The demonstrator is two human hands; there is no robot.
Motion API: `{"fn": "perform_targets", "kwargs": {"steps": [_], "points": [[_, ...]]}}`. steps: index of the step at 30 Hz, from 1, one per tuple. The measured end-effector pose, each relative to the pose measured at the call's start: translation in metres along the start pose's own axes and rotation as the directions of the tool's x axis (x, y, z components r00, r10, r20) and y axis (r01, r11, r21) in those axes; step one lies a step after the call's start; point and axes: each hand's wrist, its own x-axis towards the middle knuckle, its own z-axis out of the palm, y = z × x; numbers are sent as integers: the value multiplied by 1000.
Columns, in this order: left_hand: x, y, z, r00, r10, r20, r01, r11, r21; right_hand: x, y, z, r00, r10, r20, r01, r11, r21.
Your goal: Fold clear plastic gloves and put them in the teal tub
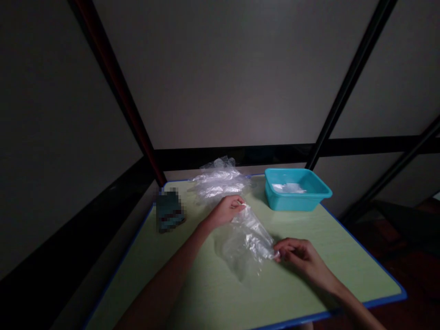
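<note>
A clear plastic bag (252, 236) is stretched at a slant between my two hands, just over the table (206, 293). My left hand (227, 210) is closed on its upper corner, thumb against fingers. Lower down and to the right, my right hand (298, 257) pinches the opposite corner. The loose part of the bag hangs toward me, wrinkled and shiny. Just beyond my left hand lies a pile of similar clear plastic bags (220, 178), spread over one another near the table's back edge.
A turquoise plastic basin (292, 201) stands at the back right, with some clear plastic (288, 188) inside. A dark, pixelated object (169, 211) lies near the left edge. Behind the table rises a grey panelled wall (223, 82) with dark strips.
</note>
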Motion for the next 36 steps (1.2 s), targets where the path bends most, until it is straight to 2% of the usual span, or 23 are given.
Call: {"fn": "perform_targets", "kwargs": {"steps": [3,5,8,10,13,16,19,22,25,28,36], "points": [[4,-11,11,993,59,-101,-52,996,70,-8,14,5,998,58,24,-58,998,-10],[-2,-14,13,986,88,-144,-73,992,106,-12,22,8,998,64,18,-63,995,-81],[-25,-11,9,983,101,-156,-81,988,134,-18,27,9,1000,-9,-3,8,960,-280],[-46,-7,2,985,96,-147,-75,988,137,-21,27,8,994,-104,46,114,901,-418],[-78,-2,-6,994,79,-73,-68,988,136,-23,24,5,950,-244,194,312,753,-579],[-100,-4,-10,997,54,50,-61,985,159,-20,23,-1,876,-336,346,480,539,-692],[-107,-10,-9,994,27,108,-46,982,182,-13,25,-8,813,-384,438,568,350,-745],[-106,-16,-7,994,13,105,-34,980,194,-5,24,-15,764,-399,507,623,254,-740],[-103,-20,-6,995,11,98,-30,981,193,3,22,-19,733,-378,566,667,233,-708],[-102,-24,-4,995,13,100,-30,983,179,8,19,-20,733,-345,586,675,263,-690],[-101,-23,-1,996,-8,87,-1,995,104,15,19,-23,805,-242,542,587,460,-667]]}}
